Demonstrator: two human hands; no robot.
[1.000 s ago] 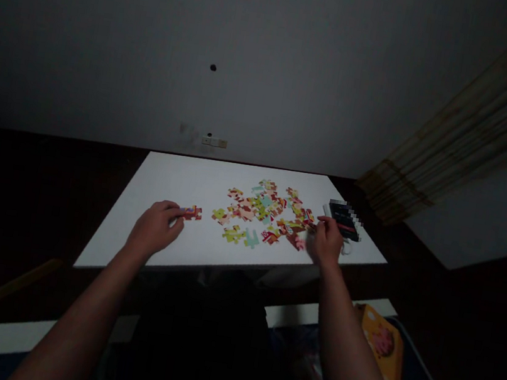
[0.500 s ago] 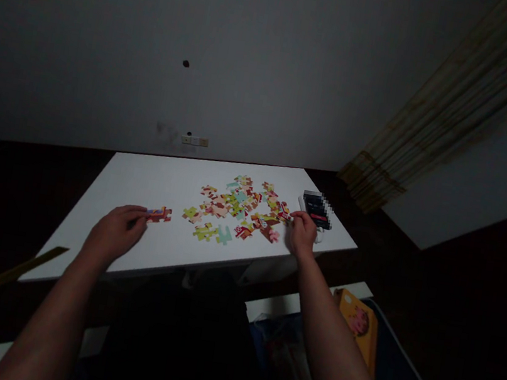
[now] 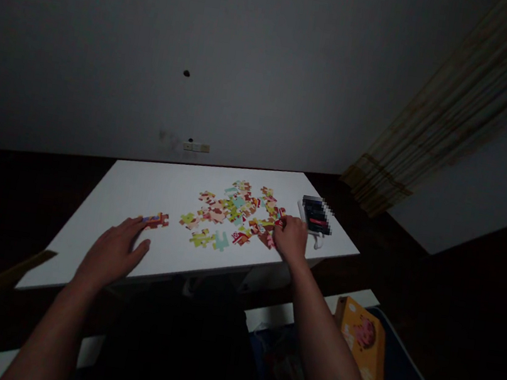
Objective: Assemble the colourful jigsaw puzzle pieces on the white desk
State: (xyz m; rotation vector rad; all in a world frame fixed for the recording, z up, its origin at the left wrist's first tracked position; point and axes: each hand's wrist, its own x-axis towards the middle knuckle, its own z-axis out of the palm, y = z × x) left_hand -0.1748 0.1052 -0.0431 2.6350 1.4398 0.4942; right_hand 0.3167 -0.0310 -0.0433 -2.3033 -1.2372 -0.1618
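Note:
My left hand (image 3: pixel 111 251) lies flat on the left part of the white table (image 3: pixel 110 194), thumb spread away from the fingers. Its fingertips touch a small strip of joined puzzle pieces (image 3: pixel 160 220), brown with some purple. On the right, my right hand (image 3: pixel 292 240) is closed at the edge of the puzzle pile, fingers pinched on a red puzzle piece (image 3: pixel 280 222) that they partly hide. Loose puzzle pieces (image 3: pixel 234 206) in green, pink, red and pale blue spread between the hands, some overlapping.
A phone (image 3: pixel 317 215), blurred out, lies on a white object near the table's right edge. An orange box (image 3: pixel 361 346) with a cartoon face sits below right, on a dark blue container. Behind the table stands a grey wall with sockets (image 3: pixel 196 147); a curtain (image 3: pixel 396 160) hangs right.
My left hand has loosened its hold on the joined strip and opened, thumb moving away. My right hand has moved left, in over the pile's right edge. The view has shifted slightly.

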